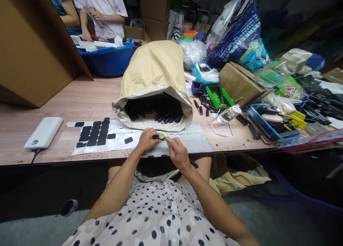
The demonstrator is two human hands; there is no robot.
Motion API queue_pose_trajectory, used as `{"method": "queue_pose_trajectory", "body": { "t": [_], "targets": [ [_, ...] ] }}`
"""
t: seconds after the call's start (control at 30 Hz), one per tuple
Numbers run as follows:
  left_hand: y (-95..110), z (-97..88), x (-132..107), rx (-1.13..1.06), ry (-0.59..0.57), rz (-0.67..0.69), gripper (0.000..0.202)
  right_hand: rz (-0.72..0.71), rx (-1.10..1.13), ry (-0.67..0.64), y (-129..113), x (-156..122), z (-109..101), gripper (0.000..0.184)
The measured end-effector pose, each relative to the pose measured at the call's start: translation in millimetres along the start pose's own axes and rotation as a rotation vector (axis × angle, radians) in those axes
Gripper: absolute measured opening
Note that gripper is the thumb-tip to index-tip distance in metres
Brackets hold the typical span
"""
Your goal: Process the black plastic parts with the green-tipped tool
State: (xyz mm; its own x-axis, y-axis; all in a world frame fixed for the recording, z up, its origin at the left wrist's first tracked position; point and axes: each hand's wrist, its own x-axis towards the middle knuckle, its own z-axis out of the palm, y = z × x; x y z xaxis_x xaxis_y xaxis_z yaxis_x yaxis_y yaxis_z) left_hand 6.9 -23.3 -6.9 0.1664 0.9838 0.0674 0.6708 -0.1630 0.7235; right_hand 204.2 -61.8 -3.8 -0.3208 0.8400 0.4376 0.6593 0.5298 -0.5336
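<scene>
My left hand [147,140] is closed on a small black part with a round yellow-green end [161,136]. My right hand [179,154] is wrapped round a thin tool, probably a screwdriver; its black handle end [194,164] sticks out below the palm and its metallic tip meets the black part. Both hands are above the front edge of the table, before a large tan sack [154,65] lying with its mouth toward me. Inside the mouth are several black elongated parts [168,114]. To the left, black rounded stickers [93,133] lie on a white sheet [118,133].
A white power bank [44,132] with a cable lies left, near a cardboard box [32,53]. On the right are a clear bottle [227,114], a green tray [219,96] and a blue basket [273,123]. Two people stand behind a blue tub [107,62]; another person is farther back.
</scene>
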Motion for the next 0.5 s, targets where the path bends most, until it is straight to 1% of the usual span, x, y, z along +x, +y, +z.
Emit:
{"method": "queue_pose_trajectory", "body": {
  "t": [0.1, 0.27, 0.4, 0.5],
  "targets": [
    [2, -0.4, 0, 0.008, -0.003, -0.003, 0.011, -0.001, -0.048, -0.041, 2, 1, 1, 0.040],
    [4, 1.5, -1, 0.003, 0.023, -0.015, 0.015, 0.034, 0.006, 0.052, 4, 0, -6, 0.039],
    [5, 2.3, -1, 0.000, 0.027, -0.031, 0.015, 0.030, 0.021, 0.041, 5, -4, -9, 0.036],
    [5, 1.4, -1, 0.005, 0.014, -0.024, 0.015, 0.024, 0.007, 0.064, 13, -2, -13, 0.036]
  ]
}}
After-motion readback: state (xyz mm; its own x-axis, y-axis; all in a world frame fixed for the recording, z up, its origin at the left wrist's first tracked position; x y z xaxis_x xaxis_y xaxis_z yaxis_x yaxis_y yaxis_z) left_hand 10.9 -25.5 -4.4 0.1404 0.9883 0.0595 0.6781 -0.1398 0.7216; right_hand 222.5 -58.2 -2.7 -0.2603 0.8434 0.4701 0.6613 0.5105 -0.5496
